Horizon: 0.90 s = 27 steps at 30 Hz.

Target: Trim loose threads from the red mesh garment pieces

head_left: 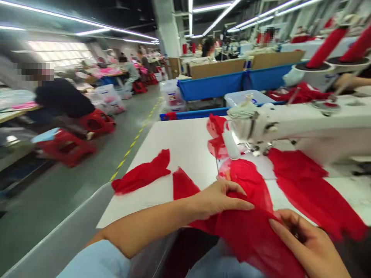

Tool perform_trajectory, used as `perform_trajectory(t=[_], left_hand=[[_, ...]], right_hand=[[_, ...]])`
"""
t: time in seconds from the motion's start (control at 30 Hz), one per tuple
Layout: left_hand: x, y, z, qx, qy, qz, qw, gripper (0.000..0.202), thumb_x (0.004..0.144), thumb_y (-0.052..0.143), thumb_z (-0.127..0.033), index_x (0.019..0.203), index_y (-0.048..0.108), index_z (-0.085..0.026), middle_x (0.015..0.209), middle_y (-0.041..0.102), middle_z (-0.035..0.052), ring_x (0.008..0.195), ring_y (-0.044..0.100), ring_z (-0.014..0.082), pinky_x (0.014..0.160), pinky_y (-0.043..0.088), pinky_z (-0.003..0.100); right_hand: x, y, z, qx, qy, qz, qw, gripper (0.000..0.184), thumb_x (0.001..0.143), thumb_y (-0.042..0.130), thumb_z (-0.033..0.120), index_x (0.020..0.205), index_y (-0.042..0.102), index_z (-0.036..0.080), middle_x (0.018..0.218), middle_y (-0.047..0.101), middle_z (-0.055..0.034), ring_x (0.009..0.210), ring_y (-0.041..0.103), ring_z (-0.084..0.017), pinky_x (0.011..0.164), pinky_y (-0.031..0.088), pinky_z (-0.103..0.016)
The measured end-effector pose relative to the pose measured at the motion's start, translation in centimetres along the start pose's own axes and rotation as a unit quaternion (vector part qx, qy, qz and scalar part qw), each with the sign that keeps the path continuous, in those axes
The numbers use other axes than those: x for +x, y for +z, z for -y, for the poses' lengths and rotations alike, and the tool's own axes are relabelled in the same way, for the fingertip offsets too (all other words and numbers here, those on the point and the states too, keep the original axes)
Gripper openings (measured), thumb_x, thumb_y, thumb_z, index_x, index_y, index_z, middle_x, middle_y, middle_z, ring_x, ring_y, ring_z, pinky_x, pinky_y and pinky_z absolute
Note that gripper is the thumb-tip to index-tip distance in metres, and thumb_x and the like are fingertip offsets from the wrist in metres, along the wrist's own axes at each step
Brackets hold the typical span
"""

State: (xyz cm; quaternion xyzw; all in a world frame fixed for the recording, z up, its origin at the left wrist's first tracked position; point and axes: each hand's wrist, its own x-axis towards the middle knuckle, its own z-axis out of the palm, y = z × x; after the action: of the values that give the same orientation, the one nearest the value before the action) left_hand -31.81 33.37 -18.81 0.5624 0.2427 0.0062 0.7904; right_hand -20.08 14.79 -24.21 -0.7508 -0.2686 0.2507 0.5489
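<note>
A piece of sheer red fabric [246,216] lies across the front of the white sewing table [179,143] and runs up under the head of a white sewing machine [290,123]. My left hand [220,199] rests on the fabric with its fingers pinched on a fold of it. My right hand [307,247] is at the lower right, fingers curled over the fabric's edge near my lap. More red fabric [313,185] spreads to the right under the machine's arm.
A loose red fabric piece [142,175] lies on the table's left part. Red thread cones [327,48] stand at the back right. Blue troughs [211,85] and clear bins sit behind. Left of the table runs a grey aisle with red stools [95,123] and seated workers.
</note>
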Motion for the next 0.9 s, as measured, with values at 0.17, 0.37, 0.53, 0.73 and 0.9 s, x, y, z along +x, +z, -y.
perform_trajectory(t=[0.17, 0.37, 0.53, 0.73, 0.9], left_hand=[[2.1, 0.8, -0.5, 0.002, -0.009, 0.030, 1.000, 0.037, 0.053, 0.088, -0.037, 0.073, 0.067, -0.014, 0.066, 0.064, -0.0021, 0.063, 0.057, 0.0111, 0.062, 0.044, 0.023], [3.5, 0.8, 0.6, -0.045, 0.021, 0.021, 0.999, 0.034, 0.060, 0.086, -0.037, 0.077, 0.066, -0.015, 0.074, 0.068, 0.0003, 0.069, 0.061, 0.0123, 0.067, 0.047, 0.024], [3.8, 0.2, 0.1, -0.091, 0.010, 0.023, 0.996, 0.036, 0.053, 0.090, -0.034, 0.075, 0.067, -0.014, 0.076, 0.071, 0.0022, 0.072, 0.064, 0.0151, 0.073, 0.049, 0.028], [4.0, -0.4, -0.5, -0.119, -0.005, 0.009, 0.993, 0.036, 0.052, 0.090, -0.032, 0.074, 0.069, -0.012, 0.075, 0.071, 0.0041, 0.071, 0.065, 0.0160, 0.073, 0.050, 0.029], [4.4, -0.8, -0.3, -0.134, -0.015, -0.013, 0.991, 0.034, 0.053, 0.090, -0.032, 0.072, 0.069, -0.012, 0.070, 0.070, 0.0038, 0.068, 0.064, 0.0151, 0.069, 0.049, 0.027]], right_hand=[[1.5, -0.1, 1.0, 0.009, -0.067, -0.053, 0.996, 0.030, 0.077, 0.068, 0.049, 0.073, 0.065, 0.019, 0.057, 0.047, 0.0038, 0.051, 0.043, -0.012, 0.046, 0.037, -0.022], [2.3, 0.2, 1.0, -0.019, -0.120, -0.081, 0.989, 0.020, 0.078, 0.067, 0.039, 0.076, 0.065, 0.020, 0.059, 0.050, 0.0035, 0.052, 0.044, -0.012, 0.048, 0.038, -0.022], [3.1, 1.0, 2.0, -0.049, -0.138, -0.099, 0.984, 0.013, 0.076, 0.066, 0.033, 0.074, 0.064, 0.020, 0.063, 0.057, 0.0021, 0.052, 0.049, -0.012, 0.050, 0.043, -0.022], [4.3, 1.2, 1.7, -0.121, -0.130, -0.111, 0.978, 0.024, 0.079, 0.064, 0.040, 0.089, 0.062, 0.019, 0.070, 0.056, 0.0003, 0.055, 0.053, -0.013, 0.051, 0.048, -0.024], [3.2, 0.7, 2.6, -0.259, -0.240, -0.151, 0.923, 0.034, 0.096, 0.044, 0.034, 0.125, 0.059, 0.023, 0.095, 0.061, -0.0075, 0.076, 0.063, -0.017, 0.059, 0.052, -0.025]])
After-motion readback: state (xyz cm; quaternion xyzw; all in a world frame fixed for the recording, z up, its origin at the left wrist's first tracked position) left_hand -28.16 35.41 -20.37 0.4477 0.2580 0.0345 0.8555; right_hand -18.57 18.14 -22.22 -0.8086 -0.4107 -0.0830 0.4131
